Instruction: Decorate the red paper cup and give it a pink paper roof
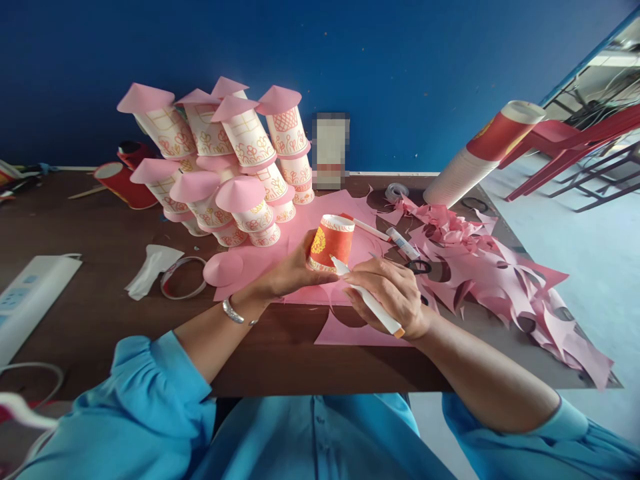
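Observation:
My left hand is wrapped round a red paper cup with a yellow design and white bands at both ends. Between the fingers of my right hand is a white marker pen, its tip at the lower side of the cup. Pink paper lies flat beneath both hands. Just beyond them are a second marker, red and white, and a glue stick. Black-handled scissors lie beside my right hand, partly covered.
Several stacked cup towers with pink cone roofs stand at the back left. A tall stack of cups leans at the back right, near pink paper scraps. Tape and a power strip lie left.

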`<state>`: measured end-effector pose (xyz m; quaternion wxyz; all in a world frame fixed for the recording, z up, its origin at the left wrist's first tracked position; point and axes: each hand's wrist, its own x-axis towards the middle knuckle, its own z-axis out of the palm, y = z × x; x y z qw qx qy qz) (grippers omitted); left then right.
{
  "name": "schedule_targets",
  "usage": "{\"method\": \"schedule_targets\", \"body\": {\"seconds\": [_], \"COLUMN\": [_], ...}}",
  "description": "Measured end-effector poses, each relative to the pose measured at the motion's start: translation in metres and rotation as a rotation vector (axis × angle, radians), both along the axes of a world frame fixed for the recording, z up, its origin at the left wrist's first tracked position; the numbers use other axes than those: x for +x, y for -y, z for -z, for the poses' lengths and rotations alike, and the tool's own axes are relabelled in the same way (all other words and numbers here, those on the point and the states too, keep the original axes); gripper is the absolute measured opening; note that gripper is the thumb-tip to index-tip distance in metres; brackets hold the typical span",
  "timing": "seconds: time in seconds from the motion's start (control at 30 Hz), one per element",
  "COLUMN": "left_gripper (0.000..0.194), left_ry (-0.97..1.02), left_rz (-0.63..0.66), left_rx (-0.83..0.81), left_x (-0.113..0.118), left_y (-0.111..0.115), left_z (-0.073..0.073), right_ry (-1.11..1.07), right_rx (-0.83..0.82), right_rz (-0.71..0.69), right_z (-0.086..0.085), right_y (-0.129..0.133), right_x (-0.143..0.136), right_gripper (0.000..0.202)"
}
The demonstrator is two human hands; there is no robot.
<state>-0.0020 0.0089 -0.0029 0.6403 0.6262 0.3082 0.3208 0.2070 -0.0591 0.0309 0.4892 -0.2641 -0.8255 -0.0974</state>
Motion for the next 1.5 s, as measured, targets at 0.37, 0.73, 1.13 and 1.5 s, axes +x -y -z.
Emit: {"method": "schedule_targets", "body": {"seconds": [0.37,0.73,1.13,1.5], "left_gripper": [0.062,0.069,0.062,0.058], "left_ry": [0.235,0.161,0.288,0.371], "left_rz": [0.043,0.004,0.037,0.080], "left_rx": [-0.211,-0.199,-0.256,-0.266], "left_x": [0.002,0.002,0.003,0.000], "left_y": [0.004,0.003,0.004,0.000], "left_z": [-0.011,-0.006,-0.011,-0.003], "right_ry": [0.013,0.020,0.002,-0.042], "right_rx": [-0.002,-0.033,-0.021,-0.072], "right_rz": [0.008,0.010,0.029,0.090], "right_z": [0.000,0.001,-0.001,0.000], "right_y": [0.000,0.000,0.001,0.001], "right_x": [0.002,0.001,0.002,0.004], "right_gripper": [0.018,0.020,0.021,0.030]}}
